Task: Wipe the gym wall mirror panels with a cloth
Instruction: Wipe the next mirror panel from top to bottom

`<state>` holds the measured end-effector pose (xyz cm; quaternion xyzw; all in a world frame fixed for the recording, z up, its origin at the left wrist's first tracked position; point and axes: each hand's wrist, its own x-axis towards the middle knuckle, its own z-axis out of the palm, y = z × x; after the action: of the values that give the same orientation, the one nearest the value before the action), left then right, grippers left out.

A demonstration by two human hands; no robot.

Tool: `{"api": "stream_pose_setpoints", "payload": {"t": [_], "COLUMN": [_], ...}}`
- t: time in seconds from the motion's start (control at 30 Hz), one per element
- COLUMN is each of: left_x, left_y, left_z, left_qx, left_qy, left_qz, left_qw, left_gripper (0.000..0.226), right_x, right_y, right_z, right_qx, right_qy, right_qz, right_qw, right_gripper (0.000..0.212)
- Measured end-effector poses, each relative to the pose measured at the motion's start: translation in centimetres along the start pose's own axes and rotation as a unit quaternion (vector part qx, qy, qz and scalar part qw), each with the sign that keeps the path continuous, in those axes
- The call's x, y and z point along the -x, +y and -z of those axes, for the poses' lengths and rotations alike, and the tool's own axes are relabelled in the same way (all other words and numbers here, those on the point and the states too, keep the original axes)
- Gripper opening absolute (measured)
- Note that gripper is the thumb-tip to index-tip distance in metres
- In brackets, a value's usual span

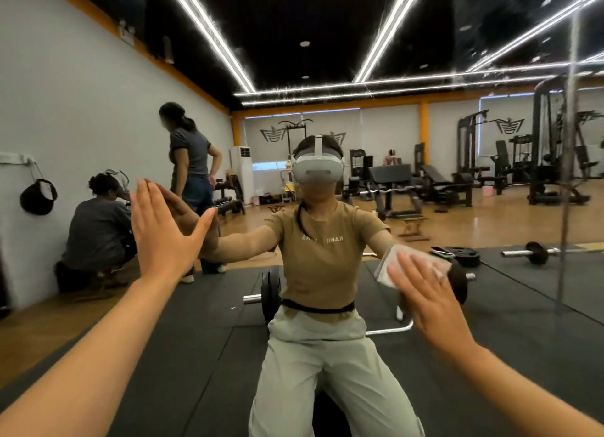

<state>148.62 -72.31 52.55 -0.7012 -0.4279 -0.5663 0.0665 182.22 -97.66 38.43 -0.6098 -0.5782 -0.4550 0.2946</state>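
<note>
**White cloth pressed flat to the mirror**

White and folded, one cloth (pixel 412 264) lay under the right hand (pixel 428 301), whose straight fingers pressed it against the mirror (pixel 376 60). The left hand (pixel 160 237) was spread flat, palm on the glass, meeting its own reflection. Two mirror panels showed, joined at a vertical seam (pixel 568 148) on the right. The reflected shirt (pixel 322 256) carried reversed lettering, partly readable as "KANI". Two other people (pixel 192 161) appeared in the reflection, one standing, one crouching. Two barbells (pixel 536 252) lay on dark floor mats.
</note>
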Motion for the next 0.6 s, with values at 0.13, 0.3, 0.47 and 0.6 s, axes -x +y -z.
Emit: {"api": "stream_pose_setpoints", "payload": {"t": [0.13, 0.3, 0.47, 0.6], "left_x": [0.1, 0.1, 0.2, 0.1], "left_y": [0.0, -0.1, 0.1, 0.2], "left_z": [0.4, 0.4, 0.3, 0.6], "left_qx": [0.0, 0.005, 0.012, 0.012], "left_qy": [-0.013, -0.013, -0.01, -0.016], "left_qz": [-0.001, -0.002, 0.002, 0.004], "left_qw": [1.0, 1.0, 1.0, 1.0], "left_gripper": [0.113, 0.112, 0.113, 0.114], "right_x": [6.3, -1.6, -16.1, -16.1], "right_y": [0.5, 3.7, 3.6, 1.8], "right_z": [-0.5, 2.7, 7.3, 5.8], "right_qx": [0.049, 0.094, 0.053, 0.008], "right_qy": [-0.105, -0.13, 0.024, 0.099], "right_qz": [0.068, 0.173, 0.023, -0.045], "right_qw": [0.991, 0.972, 0.998, 0.994], "right_gripper": [0.072, 0.084, 0.056, 0.053]}}
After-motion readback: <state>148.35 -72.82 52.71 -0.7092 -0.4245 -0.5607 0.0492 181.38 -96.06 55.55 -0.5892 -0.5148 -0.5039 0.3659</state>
